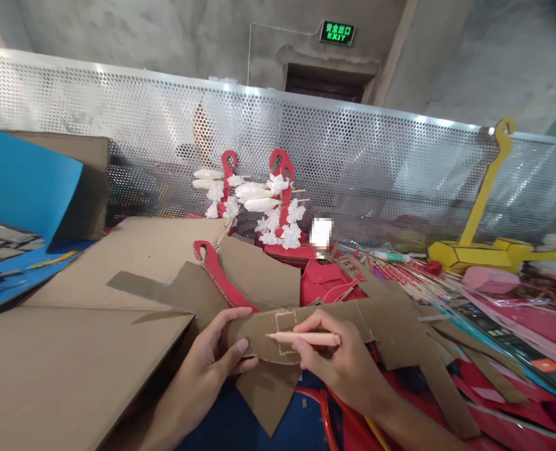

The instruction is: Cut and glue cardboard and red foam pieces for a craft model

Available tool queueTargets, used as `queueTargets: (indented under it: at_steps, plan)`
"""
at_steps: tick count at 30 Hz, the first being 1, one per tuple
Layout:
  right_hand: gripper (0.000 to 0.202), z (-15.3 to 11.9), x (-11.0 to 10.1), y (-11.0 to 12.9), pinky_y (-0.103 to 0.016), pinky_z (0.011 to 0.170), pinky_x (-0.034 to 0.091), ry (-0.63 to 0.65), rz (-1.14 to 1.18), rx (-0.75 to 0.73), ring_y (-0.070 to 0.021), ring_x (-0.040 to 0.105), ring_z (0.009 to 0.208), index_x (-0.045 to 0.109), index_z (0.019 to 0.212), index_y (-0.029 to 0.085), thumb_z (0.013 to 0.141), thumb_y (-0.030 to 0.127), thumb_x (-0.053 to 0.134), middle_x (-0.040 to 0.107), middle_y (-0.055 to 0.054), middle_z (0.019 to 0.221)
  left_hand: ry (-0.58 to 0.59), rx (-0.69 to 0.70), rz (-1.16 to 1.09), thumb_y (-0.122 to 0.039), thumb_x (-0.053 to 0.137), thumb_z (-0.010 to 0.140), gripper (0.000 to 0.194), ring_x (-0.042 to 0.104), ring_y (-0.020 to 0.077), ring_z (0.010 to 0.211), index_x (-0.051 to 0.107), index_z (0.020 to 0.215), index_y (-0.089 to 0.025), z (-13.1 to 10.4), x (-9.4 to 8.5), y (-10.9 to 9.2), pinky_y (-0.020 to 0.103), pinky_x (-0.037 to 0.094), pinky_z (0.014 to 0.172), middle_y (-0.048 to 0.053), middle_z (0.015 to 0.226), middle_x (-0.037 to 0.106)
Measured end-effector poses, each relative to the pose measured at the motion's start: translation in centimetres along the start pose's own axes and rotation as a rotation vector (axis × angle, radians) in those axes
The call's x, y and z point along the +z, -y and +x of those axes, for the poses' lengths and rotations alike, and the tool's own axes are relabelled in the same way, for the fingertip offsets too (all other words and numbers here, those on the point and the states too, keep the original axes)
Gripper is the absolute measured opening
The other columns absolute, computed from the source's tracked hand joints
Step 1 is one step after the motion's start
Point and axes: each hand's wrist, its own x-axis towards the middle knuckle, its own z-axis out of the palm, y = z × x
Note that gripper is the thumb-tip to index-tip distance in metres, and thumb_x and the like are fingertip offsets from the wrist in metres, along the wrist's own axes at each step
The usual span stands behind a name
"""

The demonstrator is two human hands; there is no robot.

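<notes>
A brown piece of cardboard (254, 341) with a rounded left end is held up in front of me. My left hand (216, 351) grips that end, thumb on the near face. A light-coloured rectangle outline (285, 313) is drawn on the board. Between the fingers of my right hand (327, 347) is a pale peach marker pen (310, 339), its tip pointing left and close to the outline. Whether the tip touches the board I cannot tell. Just behind the board leans a red hooked strip (221, 279).
Large cardboard sheets (94, 357) fill the left, beside a blue sheet (34, 181). Red hooked stands with white flowers (282, 213) are at the back, before a perforated metal panel (376, 150). A yellow hooked stand (482, 188), thin sticks and scraps crowd the right.
</notes>
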Motion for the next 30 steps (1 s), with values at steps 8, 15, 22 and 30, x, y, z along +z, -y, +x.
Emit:
queueTargets:
  at_steps: [8,15,22,30]
  plan:
    - [0.017,-0.05,-0.09,-0.13,-0.023,0.057,0.044,0.016,-0.022,-0.017,-0.0127,0.059,0.061,0.069,0.095,0.02,0.094,0.036,0.066,0.068,0.001,0.072,-0.005,-0.002,0.001,-0.051,0.082,0.078,0.056,0.068,0.0303,0.111,0.067,0.124,-0.024,-0.06,0.18,-0.32,0.035,0.065,0.086,0.008,0.121,0.068]
    - [0.016,0.04,-0.08,0.07,-0.023,0.056,0.043,0.02,-0.027,-0.012,-0.0126,0.059,0.06,0.07,0.095,0.02,0.093,0.035,0.067,0.068,0.001,0.07,0.007,-0.009,0.008,-0.053,0.081,0.08,0.057,0.067,0.03,0.113,0.064,0.126,-0.024,-0.13,0.0,-0.13,0.035,0.065,0.088,0.009,0.125,0.066]
    - [0.015,0.21,-0.09,0.15,-0.023,0.055,0.042,0.019,-0.038,-0.017,-0.0118,0.056,0.059,0.07,0.094,0.019,0.092,0.034,0.066,0.067,0.001,0.07,0.007,-0.011,0.008,-0.052,0.08,0.08,0.055,0.067,0.0308,0.114,0.065,0.125,-0.024,-0.28,0.16,-0.36,0.035,0.065,0.089,0.008,0.125,0.066]
    - [0.019,0.31,-0.55,-0.15,-0.022,0.055,0.047,-0.061,0.101,0.012,-0.0124,0.063,0.057,0.067,0.091,0.019,0.092,0.037,0.068,0.069,0.0,0.073,0.02,-0.013,0.0,-0.053,0.08,0.08,0.057,0.065,0.0298,0.116,0.064,0.127,-0.025,-0.03,-0.16,0.21,0.034,0.064,0.089,0.008,0.127,0.065]
